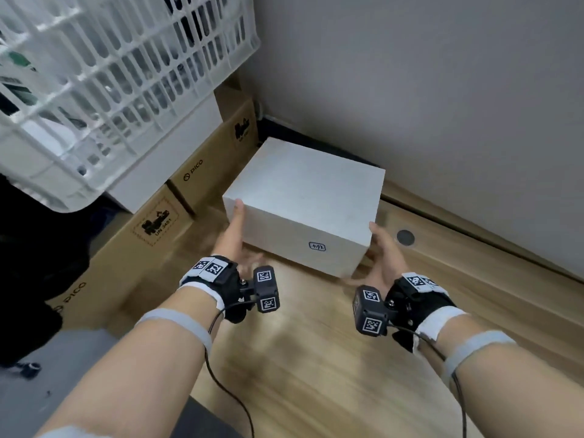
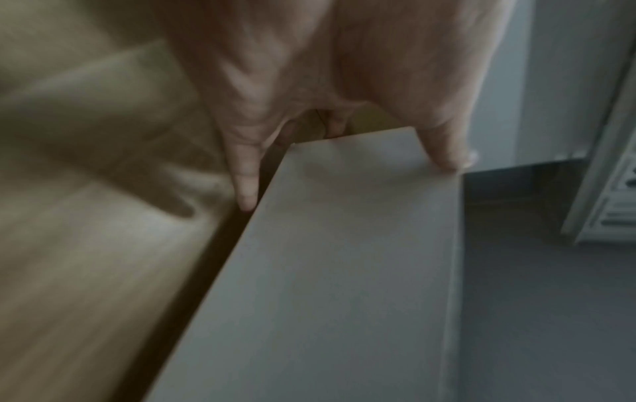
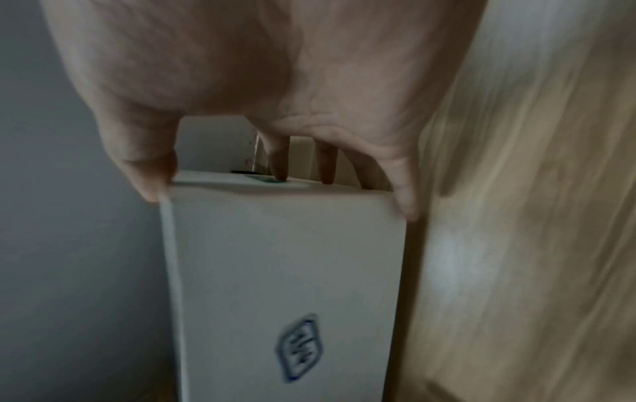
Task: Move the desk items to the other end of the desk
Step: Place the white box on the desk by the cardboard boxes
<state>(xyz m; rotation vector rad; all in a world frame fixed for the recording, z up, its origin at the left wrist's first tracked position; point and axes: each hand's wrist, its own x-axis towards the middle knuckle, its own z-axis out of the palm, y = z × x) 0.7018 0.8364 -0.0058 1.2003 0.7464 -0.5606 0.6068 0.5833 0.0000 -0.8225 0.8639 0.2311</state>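
A white box (image 1: pixel 309 197) with a small blue handwritten mark (image 1: pixel 317 246) on its near face is at the back of the wooden desk (image 1: pixel 300 358), close to the wall corner. My left hand (image 1: pixel 235 229) lies against its left side, thumb along the top edge. My right hand (image 1: pixel 380 248) presses the right near corner, thumb up. In the left wrist view the left hand (image 2: pixel 309 81) spans a face of the box (image 2: pixel 327 272). In the right wrist view the right hand (image 3: pixel 275 81) has its fingertips on an end face of the box (image 3: pixel 282 272). Both wrist views are blurred.
A white slatted crate (image 1: pixel 110 74) rests on brown cardboard boxes (image 1: pixel 177 197) just left of the white box. The grey wall (image 1: pixel 442 90) stands right behind it. A round cable hole (image 1: pixel 405 237) is in the desk at the right. Something dark (image 1: pixel 31 263) lies at far left.
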